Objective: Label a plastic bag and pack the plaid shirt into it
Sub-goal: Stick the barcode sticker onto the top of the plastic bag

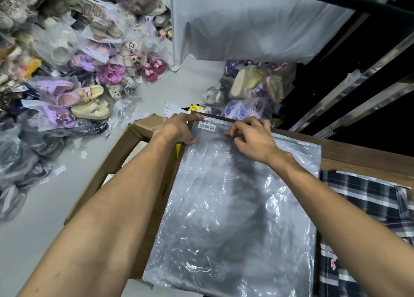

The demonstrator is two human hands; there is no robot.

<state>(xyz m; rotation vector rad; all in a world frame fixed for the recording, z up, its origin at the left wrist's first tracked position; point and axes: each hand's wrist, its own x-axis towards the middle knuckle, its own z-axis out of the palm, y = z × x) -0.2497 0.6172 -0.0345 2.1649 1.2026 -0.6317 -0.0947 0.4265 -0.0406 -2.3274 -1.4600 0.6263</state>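
Observation:
A clear plastic bag lies flat on a dark surface in front of me, with a white barcode label stuck near its far left corner. My left hand grips the bag's far left corner, thumb on top. My right hand presses its fingertips on the bag's top edge, just right of the label. The plaid shirt, dark blue with white checks, lies to the right of the bag, partly cut off by the frame edge.
An open cardboard box stands left of the bag. Piles of bagged shoes cover the grey floor at the left and far centre. A large white bag hangs ahead. A wooden edge and metal rails run at the right.

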